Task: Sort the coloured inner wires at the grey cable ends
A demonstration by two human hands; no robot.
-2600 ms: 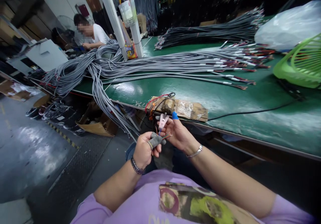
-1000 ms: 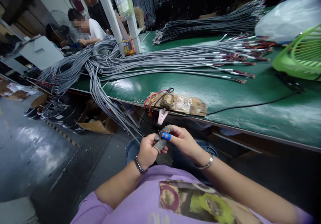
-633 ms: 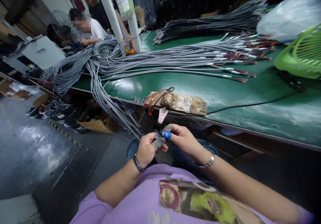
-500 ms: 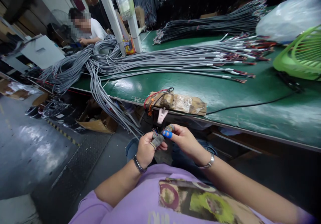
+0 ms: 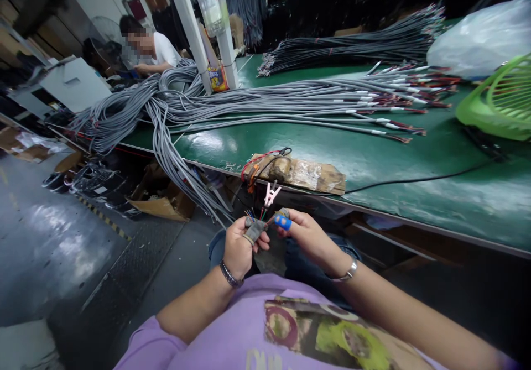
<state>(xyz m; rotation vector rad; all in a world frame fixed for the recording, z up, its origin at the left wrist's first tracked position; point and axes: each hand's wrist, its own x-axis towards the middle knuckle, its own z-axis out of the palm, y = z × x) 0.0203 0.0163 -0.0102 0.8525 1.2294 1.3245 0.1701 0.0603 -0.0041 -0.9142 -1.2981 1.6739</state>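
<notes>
Thin coloured wires (image 5: 250, 214) fan out above my left hand (image 5: 239, 246), whose covered thumb and fingers are closed on them. My right hand (image 5: 309, 236), with a blue cover on the thumb and a grey one on a finger, pinches a reddish-brown wire strand (image 5: 271, 220) beside the left fingertips. Just above the hands, a pale pink clip (image 5: 271, 194) hangs at the table edge. One or two of the wires reach up close to it; I cannot tell if it grips them. Behind the clip lies a taped wooden board (image 5: 309, 175) with red and black leads.
Grey cables (image 5: 249, 96) with stripped ends lie along the green table (image 5: 415, 193), some drooping over its front edge at left. A green fan (image 5: 498, 102) and a plastic bag (image 5: 477, 38) are at right. Another person (image 5: 160, 52) sits at far left.
The fanned wires show more clearly between my hands. The clip has tilted to the right, its arms now seen apart. My hands have shifted slightly apart, and the view has moved a little.
</notes>
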